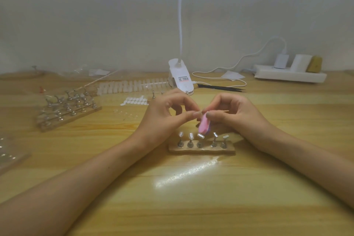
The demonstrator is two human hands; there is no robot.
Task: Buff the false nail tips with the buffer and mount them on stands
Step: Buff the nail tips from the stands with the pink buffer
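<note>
My right hand [231,113] grips a small pink buffer block [260,124] just above a wooden strip [203,150] with several metal stands. My left hand [168,113] pinches something tiny against the buffer's top, probably a clear nail tip, too small to make out. On the strip, the two left stands [185,140] carry clear nail tips; the other three stand tops look bare metal. A row of white nail tips [132,86] lies further back on the table.
A second wooden base crowded with stands [67,107] sits at the left. Adhesive tabs [135,100] lie behind my left hand. A clip lamp [181,78], black tweezers [222,87] and a power strip [289,75] stand along the back. Clear plastic packaging [11,153] is at the left edge.
</note>
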